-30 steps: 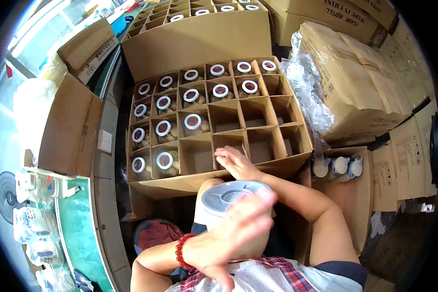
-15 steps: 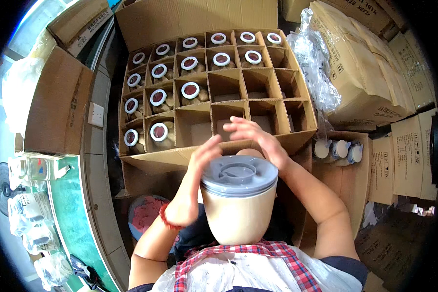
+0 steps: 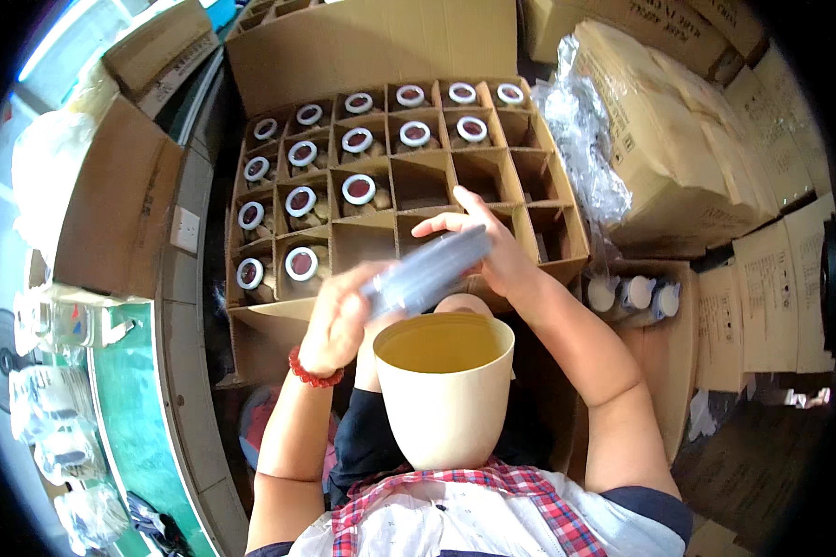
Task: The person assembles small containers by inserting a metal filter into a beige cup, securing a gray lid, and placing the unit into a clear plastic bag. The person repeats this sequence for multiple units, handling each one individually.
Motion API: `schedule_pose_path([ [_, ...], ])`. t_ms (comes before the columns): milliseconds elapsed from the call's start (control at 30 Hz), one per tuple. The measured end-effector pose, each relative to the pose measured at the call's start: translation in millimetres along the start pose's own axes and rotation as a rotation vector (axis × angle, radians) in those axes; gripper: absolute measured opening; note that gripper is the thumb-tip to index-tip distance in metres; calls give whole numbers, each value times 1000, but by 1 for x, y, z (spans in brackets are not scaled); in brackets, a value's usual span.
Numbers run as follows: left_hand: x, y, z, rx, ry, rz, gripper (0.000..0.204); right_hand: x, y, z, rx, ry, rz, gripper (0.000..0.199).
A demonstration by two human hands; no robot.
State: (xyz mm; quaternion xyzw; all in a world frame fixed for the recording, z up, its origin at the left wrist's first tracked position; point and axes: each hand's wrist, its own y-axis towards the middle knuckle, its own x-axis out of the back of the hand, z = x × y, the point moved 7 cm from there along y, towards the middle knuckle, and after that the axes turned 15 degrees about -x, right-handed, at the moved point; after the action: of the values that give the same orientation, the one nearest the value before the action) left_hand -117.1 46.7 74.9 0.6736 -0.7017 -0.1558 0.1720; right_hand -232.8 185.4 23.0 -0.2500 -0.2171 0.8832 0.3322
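Carton (image 3: 260, 343) behind, grey lid (image 3: 424, 272) between left hand (image 3: 337, 327), right hand (image 3: 503, 255); pot (image 3: 446, 408) below

We carry the cream pot (image 3: 444, 418) upright in our lap (image 3: 372, 441), its open mouth upward. Before us a divided carton (image 3: 267, 327) bears capped flasks (image 3: 359, 189) in its cells: six along the far row, five in the next, then three, then two nearest us. To our right, an open carton (image 3: 658, 371) holds white-topped cylinders (image 3: 635, 293). At our left, a dark cloth bundle (image 3: 153, 527) lies by the green tabletop's (image 3: 144, 399) near end.
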Motion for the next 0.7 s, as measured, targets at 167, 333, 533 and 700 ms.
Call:
schedule_pose_path([
  [167, 28, 0, -27, -94, -1, -259, 36, -36, -12, 29, 2, -49, 13, 70],
  [333, 26, -23, -34, 78, -117, -445, 28, -36, -47, 62, 442, -272, -244, 51],
  [533, 21, -30, -82, -242, 193, -468, 23, -151, -143, 76, 1400, -1615, -304, 71],
  [700, 20, -36, -95, -180, 320, -488, 17, -131, -117, 96, 687, -1595, -512, 78],
])
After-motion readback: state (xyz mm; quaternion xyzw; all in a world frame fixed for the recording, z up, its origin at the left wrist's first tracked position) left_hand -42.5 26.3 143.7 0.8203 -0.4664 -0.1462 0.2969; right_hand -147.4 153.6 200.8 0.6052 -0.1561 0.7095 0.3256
